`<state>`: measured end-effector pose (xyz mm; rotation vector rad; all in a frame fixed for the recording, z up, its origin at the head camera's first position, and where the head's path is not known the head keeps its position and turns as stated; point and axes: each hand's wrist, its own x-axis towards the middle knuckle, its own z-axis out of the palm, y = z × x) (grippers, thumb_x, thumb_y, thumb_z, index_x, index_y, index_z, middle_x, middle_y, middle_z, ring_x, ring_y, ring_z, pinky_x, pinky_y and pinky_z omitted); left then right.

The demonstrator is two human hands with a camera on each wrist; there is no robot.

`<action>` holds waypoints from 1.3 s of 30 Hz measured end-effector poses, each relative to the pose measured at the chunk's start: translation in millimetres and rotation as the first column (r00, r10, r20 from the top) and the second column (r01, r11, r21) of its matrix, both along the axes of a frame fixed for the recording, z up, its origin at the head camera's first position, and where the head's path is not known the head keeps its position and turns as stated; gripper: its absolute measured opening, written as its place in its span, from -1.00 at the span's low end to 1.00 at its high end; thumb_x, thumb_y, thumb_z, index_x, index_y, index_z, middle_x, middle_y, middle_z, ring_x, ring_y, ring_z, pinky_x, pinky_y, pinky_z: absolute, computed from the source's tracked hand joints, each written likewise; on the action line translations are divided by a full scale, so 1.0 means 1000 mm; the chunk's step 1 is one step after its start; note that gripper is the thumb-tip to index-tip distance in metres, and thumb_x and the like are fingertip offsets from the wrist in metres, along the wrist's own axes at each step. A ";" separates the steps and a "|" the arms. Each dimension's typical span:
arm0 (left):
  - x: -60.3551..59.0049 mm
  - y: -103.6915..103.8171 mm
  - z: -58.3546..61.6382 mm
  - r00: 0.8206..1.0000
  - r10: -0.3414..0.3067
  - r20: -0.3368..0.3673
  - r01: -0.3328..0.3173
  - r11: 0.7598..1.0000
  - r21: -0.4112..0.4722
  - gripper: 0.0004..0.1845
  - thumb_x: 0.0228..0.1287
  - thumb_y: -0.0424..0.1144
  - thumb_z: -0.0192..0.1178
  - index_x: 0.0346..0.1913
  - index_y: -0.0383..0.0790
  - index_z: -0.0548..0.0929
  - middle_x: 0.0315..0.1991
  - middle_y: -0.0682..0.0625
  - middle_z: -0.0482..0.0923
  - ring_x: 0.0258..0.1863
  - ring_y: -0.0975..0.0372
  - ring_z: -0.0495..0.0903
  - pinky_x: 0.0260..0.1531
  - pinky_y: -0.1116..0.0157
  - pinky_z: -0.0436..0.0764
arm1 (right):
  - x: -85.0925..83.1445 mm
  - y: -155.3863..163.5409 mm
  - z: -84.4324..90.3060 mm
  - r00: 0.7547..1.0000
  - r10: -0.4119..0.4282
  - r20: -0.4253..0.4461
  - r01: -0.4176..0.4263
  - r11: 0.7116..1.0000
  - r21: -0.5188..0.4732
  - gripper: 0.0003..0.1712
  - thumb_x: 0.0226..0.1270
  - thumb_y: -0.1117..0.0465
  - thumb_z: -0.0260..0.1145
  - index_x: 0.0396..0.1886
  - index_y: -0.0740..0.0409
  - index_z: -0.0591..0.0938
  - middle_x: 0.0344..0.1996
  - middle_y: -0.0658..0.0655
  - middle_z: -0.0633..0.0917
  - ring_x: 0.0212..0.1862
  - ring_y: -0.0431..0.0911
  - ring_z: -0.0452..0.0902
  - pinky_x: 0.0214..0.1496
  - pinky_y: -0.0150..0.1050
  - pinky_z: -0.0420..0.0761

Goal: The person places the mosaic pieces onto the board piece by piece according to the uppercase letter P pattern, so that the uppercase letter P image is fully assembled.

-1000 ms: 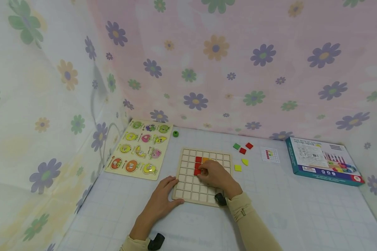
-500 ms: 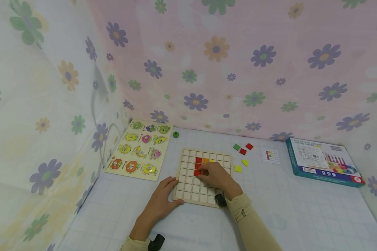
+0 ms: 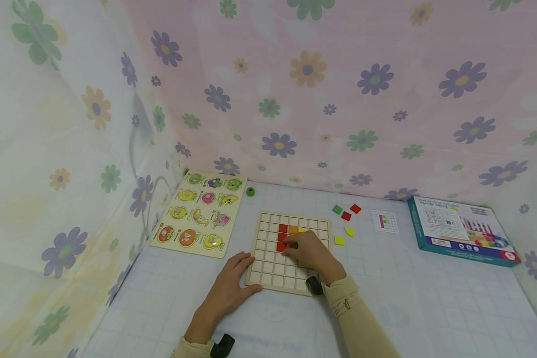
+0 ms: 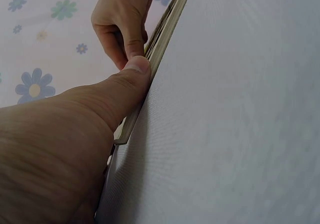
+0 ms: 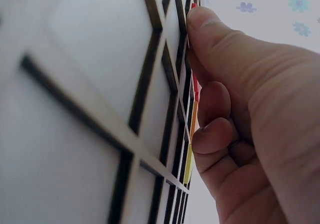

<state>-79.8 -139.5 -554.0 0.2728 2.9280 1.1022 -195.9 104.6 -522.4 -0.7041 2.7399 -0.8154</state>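
Observation:
A wooden grid board (image 3: 268, 276) lies on the table. Set into it are a column of red square tiles (image 3: 283, 228), an orange tile (image 3: 293, 229) and a partly covered yellow tile (image 3: 302, 229). My left hand (image 3: 228, 283) rests at the board's near-left corner, fingers along the left edge and thumb (image 4: 132, 73) on the near edge. My right hand (image 3: 309, 251) is over the middle of the grid. Its thumb and curled fingers pinch at a red tile (image 5: 194, 5) low in the column; the hand hides most of that tile and the squares beneath.
Loose red (image 3: 355, 209), green (image 3: 337, 209) and yellow (image 3: 338, 240) tiles lie right of the board. Beyond them are a pattern card (image 3: 385, 222) and a box (image 3: 465, 231). A fruit puzzle board (image 3: 197, 214) and a green ring-like piece (image 3: 250, 191) are at the left.
My right hand has dipped slightly toward me, uncovering more of the orange and yellow tiles. My left hand has stayed in place at the board's corner.

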 end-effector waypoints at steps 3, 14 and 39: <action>0.000 0.000 0.000 1.000 -0.004 -0.004 0.004 1.000 0.001 -0.20 0.12 0.11 0.50 0.40 -0.10 0.51 0.45 -0.03 0.39 0.52 0.02 0.30 0.49 0.01 0.41 | 0.000 0.001 0.000 1.000 -0.002 0.002 0.002 1.000 -0.014 -0.63 0.26 0.05 0.52 0.04 0.03 0.80 -0.44 -0.18 0.74 -0.38 -0.35 0.53 -0.28 -0.39 0.60; 0.001 0.000 0.001 1.000 -0.002 -0.003 0.003 1.000 0.009 -0.20 0.12 0.12 0.50 0.40 -0.10 0.51 0.45 -0.03 0.39 0.52 0.01 0.30 0.49 0.00 0.41 | 0.001 0.002 -0.001 1.000 0.007 0.016 -0.006 0.999 -0.036 -0.64 0.27 0.07 0.51 0.03 0.07 0.79 -0.44 -0.16 0.73 -0.37 -0.33 0.53 -0.30 -0.40 0.60; 0.001 0.000 0.000 1.000 -0.006 -0.013 0.006 1.000 0.001 -0.19 0.10 0.12 0.50 0.39 -0.11 0.51 0.44 -0.05 0.40 0.51 0.00 0.31 0.49 0.00 0.42 | 0.004 0.011 0.004 1.000 -0.024 0.009 0.025 0.998 -0.062 -0.65 0.26 0.04 0.52 0.02 0.01 0.80 -0.41 -0.20 0.73 -0.33 -0.33 0.56 -0.21 -0.35 0.64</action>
